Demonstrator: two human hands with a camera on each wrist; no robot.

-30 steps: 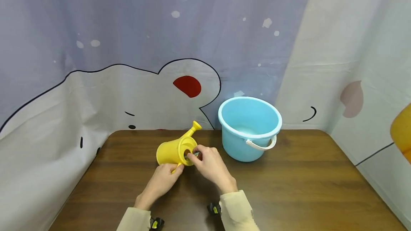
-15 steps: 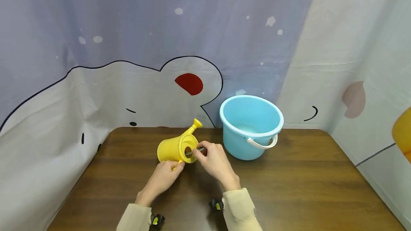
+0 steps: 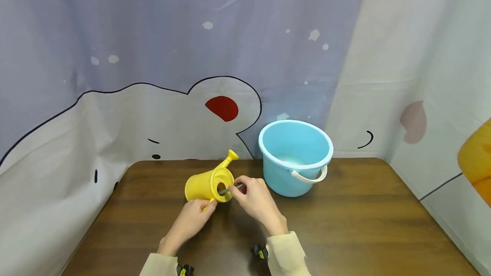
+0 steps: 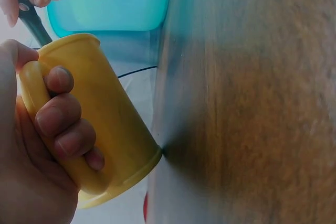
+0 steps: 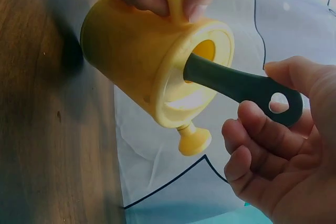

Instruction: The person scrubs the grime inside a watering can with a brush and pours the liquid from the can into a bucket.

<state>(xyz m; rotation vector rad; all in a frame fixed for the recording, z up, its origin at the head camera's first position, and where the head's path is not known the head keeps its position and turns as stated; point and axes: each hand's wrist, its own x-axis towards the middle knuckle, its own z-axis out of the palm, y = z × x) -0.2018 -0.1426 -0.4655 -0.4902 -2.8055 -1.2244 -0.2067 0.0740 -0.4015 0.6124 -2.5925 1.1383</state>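
A yellow watering can (image 3: pixel 199 187) leans tilted over the table, its top opening turned toward my right hand. My left hand (image 4: pixel 50 124) grips the can's handle, fingers curled round it. In the right wrist view, a dark green tool handle (image 5: pixel 236 83) with a hole in its end sticks out of the opening. My right hand (image 3: pixel 258 201) pinches that handle near the holed end between thumb and fingers. The tool's other end is hidden inside the can. Beyond the opening, the can's spout (image 5: pixel 194 139) points away from my hands.
A light blue bucket (image 3: pixel 281 176) with a white handle (image 3: pixel 307 178) stands at the back of the brown wooden table (image 3: pixel 356 225), right of the can. Directly behind the table hangs a printed curtain (image 3: pixel 153 118).
My right hand has shifted a little to the right, away from the can's opening, and more of the green handle shows. The left hand keeps its grip; the head view has tilted slightly.
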